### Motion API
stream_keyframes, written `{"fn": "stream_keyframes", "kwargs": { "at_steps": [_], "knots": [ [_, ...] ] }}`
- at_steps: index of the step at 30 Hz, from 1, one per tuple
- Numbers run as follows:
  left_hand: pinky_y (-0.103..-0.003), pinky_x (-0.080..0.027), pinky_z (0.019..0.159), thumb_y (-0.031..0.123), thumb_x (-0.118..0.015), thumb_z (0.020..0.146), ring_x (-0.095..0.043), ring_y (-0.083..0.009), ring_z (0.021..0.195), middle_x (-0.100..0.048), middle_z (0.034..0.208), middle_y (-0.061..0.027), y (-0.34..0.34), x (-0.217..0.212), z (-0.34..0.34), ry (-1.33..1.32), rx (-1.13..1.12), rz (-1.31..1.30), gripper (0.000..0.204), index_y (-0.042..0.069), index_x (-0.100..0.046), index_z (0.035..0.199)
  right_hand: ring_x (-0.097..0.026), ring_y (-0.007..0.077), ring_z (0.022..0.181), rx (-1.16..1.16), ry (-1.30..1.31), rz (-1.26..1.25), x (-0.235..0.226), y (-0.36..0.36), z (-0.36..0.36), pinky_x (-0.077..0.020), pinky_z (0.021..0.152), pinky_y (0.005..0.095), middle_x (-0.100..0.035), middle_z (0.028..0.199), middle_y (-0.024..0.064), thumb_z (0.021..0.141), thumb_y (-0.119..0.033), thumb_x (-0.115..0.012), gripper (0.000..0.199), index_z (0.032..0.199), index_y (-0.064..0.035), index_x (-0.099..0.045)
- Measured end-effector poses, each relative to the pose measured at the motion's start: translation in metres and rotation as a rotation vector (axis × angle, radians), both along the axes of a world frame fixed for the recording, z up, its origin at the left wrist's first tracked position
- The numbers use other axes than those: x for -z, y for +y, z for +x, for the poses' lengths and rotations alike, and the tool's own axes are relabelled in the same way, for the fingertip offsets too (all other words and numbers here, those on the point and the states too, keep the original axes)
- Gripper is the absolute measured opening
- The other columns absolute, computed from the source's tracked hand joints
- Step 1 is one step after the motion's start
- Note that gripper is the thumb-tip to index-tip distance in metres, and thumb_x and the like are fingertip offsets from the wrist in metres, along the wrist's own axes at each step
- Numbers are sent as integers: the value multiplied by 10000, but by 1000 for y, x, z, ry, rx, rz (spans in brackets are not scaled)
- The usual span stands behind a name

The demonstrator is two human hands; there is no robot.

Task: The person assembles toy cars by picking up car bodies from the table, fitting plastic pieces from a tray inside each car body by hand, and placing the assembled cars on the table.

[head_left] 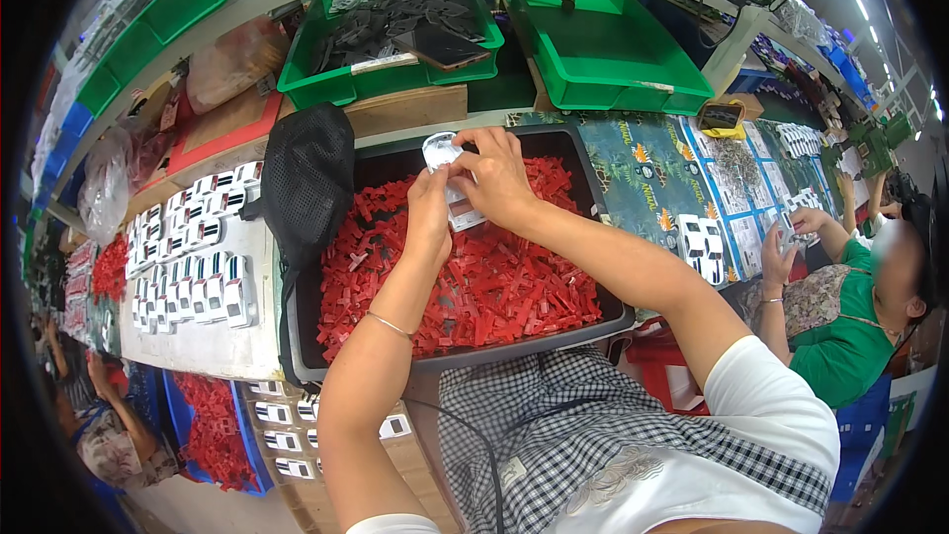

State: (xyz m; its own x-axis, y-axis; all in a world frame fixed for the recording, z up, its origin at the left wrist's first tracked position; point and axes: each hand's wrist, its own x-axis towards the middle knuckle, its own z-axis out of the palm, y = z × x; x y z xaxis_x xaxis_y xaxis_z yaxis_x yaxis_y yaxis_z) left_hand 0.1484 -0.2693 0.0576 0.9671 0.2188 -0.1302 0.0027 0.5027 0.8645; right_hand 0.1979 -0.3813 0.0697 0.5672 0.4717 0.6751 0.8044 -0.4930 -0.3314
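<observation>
Your left hand [428, 206] and right hand [494, 178] meet above the far part of the black tray [593, 173], both closed on one white part [442, 155]. Right fingers pinch it from the top and side, left fingers pinch its lower edge from below. The part is held up in the air over the tray, touching neither the tray nor its contents; a second bit of white shows just under your hands, but you cannot tell if it is the same piece. A thin bracelet [388, 324] sits on your left forearm.

The tray is heaped with red pieces [494, 287] and sits in front of your lap, with your checked apron [554, 415] below it. A black mesh bag [306, 178] hangs over the tray's left corner. Left of that, rows of white units [193, 267] lie on a white board; more of them sit on cardboard near your left elbow.

Behind the tray, two green bins: the left bin [326, 84] holds dark parts and a phone [442, 46], the right bin [613, 59] is tilted. On your right, another person in a green top [850, 346] holds something small over a patterned mat [643, 168].
</observation>
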Motion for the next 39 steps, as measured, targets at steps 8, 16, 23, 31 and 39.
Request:
{"fn": "stream_keyframes", "kwargs": {
  "at_steps": [8, 16, 23, 31, 39],
  "knots": [
    [-298, -485, 767, 141, -404, 957, -575, -148, 883, -586, 978, -65, 2, 1, 2, -23, -28, 34, 221, 17, -535, 1085, -480, 272, 1024, -22, -6, 30, -1, 0, -1, -337, 886, 418, -563, 1053, 57, 667, -69, -707, 115, 772, -72, -661],
    [-285, -498, 712, 133, -444, 948, -587, -130, 827, -596, 945, -56, 4, 11, 6, -9, -41, 86, 194, 28, -558, 1066, -482, 260, 1023, -1, 32, 60, -9, -1, 0, -341, 887, 403, -555, 1032, 52, 657, -61, -722, 153, 786, -86, -645],
    [-272, -482, 639, 123, -435, 945, -569, -122, 782, -582, 922, -70, 0, 4, 2, 25, -13, 98, 187, 8, -541, 1046, -476, 255, 1043, 7, 10, 36, -9, -5, -1, -335, 892, 411, -552, 1046, 50, 631, -69, -728, 170, 778, -91, -646],
    [-336, -527, 638, 253, -426, 936, -579, -173, 812, -557, 958, -78, 3, 19, 9, 14, -78, -69, 279, 21, -543, 1037, -477, 248, 1056, 35, -144, -190, -6, -3, 0, -296, 946, 450, -562, 1059, 48, 668, -101, -688, 68, 731, -76, -681],
    [-273, -483, 682, 212, -456, 948, -574, -122, 795, -592, 913, -46, -4, 5, 2, 29, -13, 34, 233, 17, -568, 1005, -476, 257, 1065, 52, -45, -110, -10, -9, 2, -304, 956, 451, -555, 1056, 60, 663, -82, -708, 171, 829, -73, -668]
  ]
}}
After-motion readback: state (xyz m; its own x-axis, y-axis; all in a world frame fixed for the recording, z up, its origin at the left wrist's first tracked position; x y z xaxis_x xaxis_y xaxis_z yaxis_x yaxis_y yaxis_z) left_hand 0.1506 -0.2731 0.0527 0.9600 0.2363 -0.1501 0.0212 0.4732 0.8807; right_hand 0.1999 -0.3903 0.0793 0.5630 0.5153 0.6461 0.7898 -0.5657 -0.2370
